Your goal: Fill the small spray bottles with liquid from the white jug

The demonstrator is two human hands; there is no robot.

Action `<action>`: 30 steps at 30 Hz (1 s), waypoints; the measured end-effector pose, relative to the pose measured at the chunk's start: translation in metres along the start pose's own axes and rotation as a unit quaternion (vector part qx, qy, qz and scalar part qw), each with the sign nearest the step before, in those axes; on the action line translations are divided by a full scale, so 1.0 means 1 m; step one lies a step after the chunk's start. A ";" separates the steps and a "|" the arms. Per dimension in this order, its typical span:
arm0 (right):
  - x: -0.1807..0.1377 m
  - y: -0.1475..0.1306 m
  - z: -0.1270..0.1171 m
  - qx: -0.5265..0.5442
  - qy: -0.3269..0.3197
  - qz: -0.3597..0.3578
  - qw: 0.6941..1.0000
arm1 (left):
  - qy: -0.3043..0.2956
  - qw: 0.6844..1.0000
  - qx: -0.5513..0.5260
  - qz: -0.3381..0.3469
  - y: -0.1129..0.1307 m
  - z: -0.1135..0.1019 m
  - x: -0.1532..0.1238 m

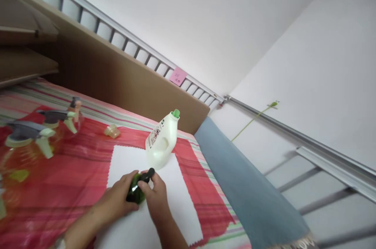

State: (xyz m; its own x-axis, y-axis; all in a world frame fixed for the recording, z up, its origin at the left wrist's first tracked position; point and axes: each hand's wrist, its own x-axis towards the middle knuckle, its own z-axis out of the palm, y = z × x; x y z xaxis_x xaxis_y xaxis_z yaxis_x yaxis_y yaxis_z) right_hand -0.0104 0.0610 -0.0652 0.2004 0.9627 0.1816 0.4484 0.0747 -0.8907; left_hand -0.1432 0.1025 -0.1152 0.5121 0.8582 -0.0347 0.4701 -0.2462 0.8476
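A small dark green glossy bottle (134, 189) is tilted above the white sheet (182, 209). My left hand (119, 194) wraps round its body. With thumb and fingers closed, my right hand (156, 194) grips the black cap (144, 177), whose knob sticks out at the top; whether it is a pump or a dropper I cannot tell. Just beyond my hands stands a white jug (161, 139) with a handle, a printed label and a green opening, upright on the sheet's far part.
Several clear spray bottles with grey triggers (23, 131) stand at the left on a red cloth (79, 162). A small translucent cup-like piece (112, 131) lies behind. Cardboard (117, 72) lines the back, near a pink note (178, 76); blue cloth (235, 178) hangs at right.
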 end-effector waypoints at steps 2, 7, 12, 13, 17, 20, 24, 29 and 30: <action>-0.001 0.002 0.006 -0.029 0.051 0.004 0.998 | 0.013 1.000 -0.006 0.013 -0.003 0.005 0.001; -0.001 0.006 0.009 -0.047 0.087 0.025 0.995 | 0.036 0.999 0.006 0.019 -0.002 0.009 0.000; -0.003 0.006 -0.001 0.040 0.001 -0.012 0.999 | 0.026 0.999 0.017 0.023 0.001 0.006 -0.001; -0.004 0.006 -0.002 0.029 0.007 -0.015 0.999 | 0.027 0.999 0.019 0.023 0.001 0.006 -0.001; -0.005 0.009 0.002 -0.031 0.073 -0.011 0.997 | 0.021 0.999 0.031 0.009 0.004 0.008 0.000; -0.005 0.012 0.008 -0.052 0.114 0.005 0.992 | 0.018 0.999 0.043 -0.011 0.011 0.007 -0.001; -0.004 0.014 0.012 -0.040 0.131 0.026 0.990 | 0.025 0.997 0.064 -0.035 0.024 0.003 -0.009; 0.000 0.014 0.000 0.025 0.043 0.037 0.998 | 0.018 0.997 0.063 -0.047 0.034 -0.005 -0.019; 0.001 0.013 -0.003 0.040 0.020 0.036 0.998 | 0.014 0.997 0.060 -0.047 0.034 -0.007 -0.021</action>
State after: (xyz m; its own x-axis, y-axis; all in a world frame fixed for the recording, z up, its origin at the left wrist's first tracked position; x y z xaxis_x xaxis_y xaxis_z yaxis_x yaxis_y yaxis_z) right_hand -0.0021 0.0621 -0.0754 0.2643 0.9556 0.1303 0.3600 0.0276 -0.9325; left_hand -0.1426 0.0795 -0.0818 0.4426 0.8916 -0.0952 0.5980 -0.2143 0.7723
